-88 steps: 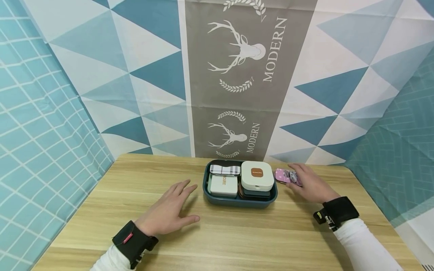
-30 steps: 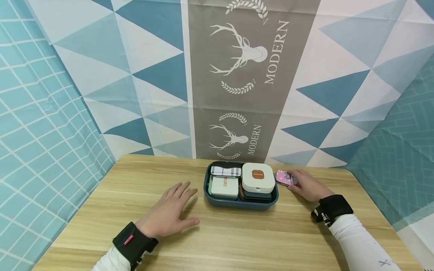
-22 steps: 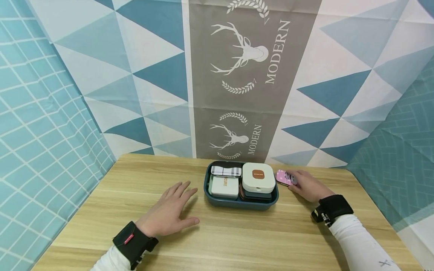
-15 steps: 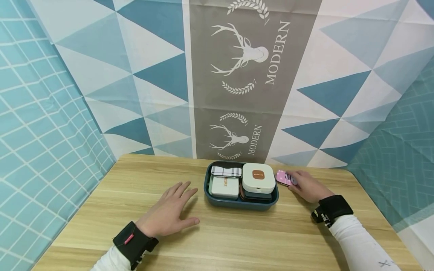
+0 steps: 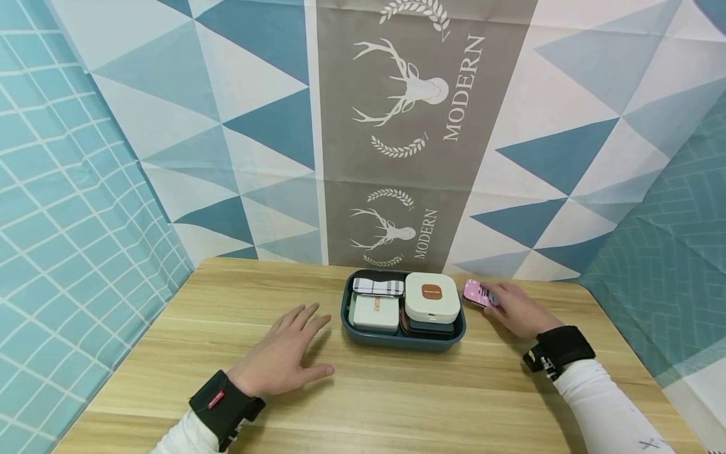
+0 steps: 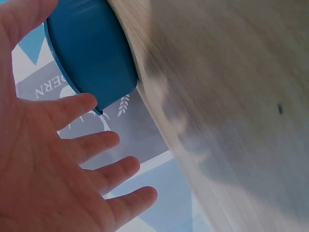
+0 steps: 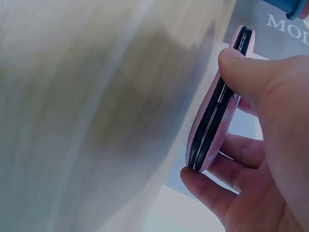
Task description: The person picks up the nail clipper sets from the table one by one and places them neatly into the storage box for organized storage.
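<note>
My right hand [image 5: 522,310] grips a small pink patterned clamshell case [image 5: 475,292] just right of the blue bin [image 5: 403,342]. In the right wrist view the thumb presses one long edge of the pink case [image 7: 207,130], which has a black seam with a metal frame line, and fingertips support its far side and end. Left of the bin, my left hand [image 5: 280,359] hovers over the table with spread fingers, holding nothing. Inside the bin are a cream square case [image 5: 416,296] with a brown label, a white lettered case [image 5: 377,320] and a plaid case [image 5: 378,287].
Under the cream case lies a dark flat case [image 5: 431,328]. The wooden table [image 5: 363,403] ends at a patterned cloth backdrop [image 5: 272,189] close behind the bin. Tiled-print cloth [image 5: 74,221] hangs at the left side.
My right hand has closed in on the pink case since the earliest frame, and has now tipped and raised it slightly. The left hand has stayed in place.
</note>
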Available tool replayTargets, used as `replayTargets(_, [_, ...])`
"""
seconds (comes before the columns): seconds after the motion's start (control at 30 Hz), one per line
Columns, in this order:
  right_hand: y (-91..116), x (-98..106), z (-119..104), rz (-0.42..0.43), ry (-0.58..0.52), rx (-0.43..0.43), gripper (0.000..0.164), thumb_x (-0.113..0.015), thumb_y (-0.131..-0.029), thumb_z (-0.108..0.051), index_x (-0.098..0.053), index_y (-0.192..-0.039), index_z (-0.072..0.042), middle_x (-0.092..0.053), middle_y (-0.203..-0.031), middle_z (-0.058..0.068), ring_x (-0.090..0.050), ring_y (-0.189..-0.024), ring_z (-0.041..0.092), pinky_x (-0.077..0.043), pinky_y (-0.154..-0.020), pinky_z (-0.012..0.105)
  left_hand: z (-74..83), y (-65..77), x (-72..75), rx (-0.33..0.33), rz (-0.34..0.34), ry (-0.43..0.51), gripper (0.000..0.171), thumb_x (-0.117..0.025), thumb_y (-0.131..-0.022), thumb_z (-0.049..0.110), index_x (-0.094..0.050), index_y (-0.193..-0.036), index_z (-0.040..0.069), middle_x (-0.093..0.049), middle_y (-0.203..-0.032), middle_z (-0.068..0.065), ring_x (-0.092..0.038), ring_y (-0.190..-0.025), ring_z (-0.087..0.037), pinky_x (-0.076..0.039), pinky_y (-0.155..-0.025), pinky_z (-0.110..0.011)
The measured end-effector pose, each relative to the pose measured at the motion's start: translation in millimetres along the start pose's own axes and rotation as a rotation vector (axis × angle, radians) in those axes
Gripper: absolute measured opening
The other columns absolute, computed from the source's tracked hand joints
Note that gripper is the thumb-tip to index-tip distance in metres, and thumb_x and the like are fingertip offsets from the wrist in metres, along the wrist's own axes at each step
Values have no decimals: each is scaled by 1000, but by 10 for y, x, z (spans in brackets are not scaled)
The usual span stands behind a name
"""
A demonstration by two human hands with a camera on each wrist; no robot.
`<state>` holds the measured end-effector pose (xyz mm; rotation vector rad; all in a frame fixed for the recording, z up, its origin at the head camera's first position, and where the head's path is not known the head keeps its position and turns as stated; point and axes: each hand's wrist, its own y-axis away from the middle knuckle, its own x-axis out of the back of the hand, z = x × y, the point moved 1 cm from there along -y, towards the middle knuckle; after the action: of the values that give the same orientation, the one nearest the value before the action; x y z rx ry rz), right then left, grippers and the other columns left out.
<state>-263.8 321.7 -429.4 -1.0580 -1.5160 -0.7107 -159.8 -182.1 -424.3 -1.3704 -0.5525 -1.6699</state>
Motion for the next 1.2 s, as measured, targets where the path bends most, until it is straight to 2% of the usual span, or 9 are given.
replayTargets(0.4, [-20, 290, -162, 77, 6, 54, 61, -70, -104, -14, -45, -155, 7, -58, -134, 36, -56, -125, 53, -45, -105, 69, -1, -8, 13, 7, 12, -4, 87, -76, -93, 59, -48, -159, 10, -35, -168, -21, -33, -152, -49, -31, -119, -68])
replayTargets(0.57, [-44, 390, -261, 107, 24, 91, 63, -71, -104, -15, -44, -155, 8, -60, -129, 33, -58, -118, 48, -49, -100, 66, 3, -10, 17, 11, 7, 1, 87, -76, -93, 59, -48, -159, 10, -34, -168, -21, -32, -152, -49, -31, -119, -68])
replayTargets(0.83, [-70, 521, -476, 110, 57, 87, 63, -70, -105, -17, -43, -158, 5, -59, -135, 32, -57, -123, 48, -49, -104, 65, 6, -7, 19, 13, 6, 2, 87, -76, -92, 59, -48, -159, 10, -35, -167, -22, -32, -152, -49, -31, -119, -68])
replayTargets(1.07, [-86, 606, -640, 139, 46, 149, 64, -68, -106, -17, -41, -160, 2, -58, -138, 28, -56, -126, 46, -48, -104, 63, 3, -5, 14, 9, 4, 0, 88, -76, -93, 59, -48, -159, 10, -35, -168, -21, -32, -152, -49, -31, -120, -68])
replayTargets(1.2, [-109, 646, -742, 159, 48, 188, 64, -69, -105, -16, -42, -159, 3, -60, -135, 27, -58, -122, 43, -51, -100, 60, 2, -2, 13, 10, 4, 2, 88, -76, -93, 59, -48, -159, 9, -35, -168, -21, -32, -152, -49, -31, -120, -67])
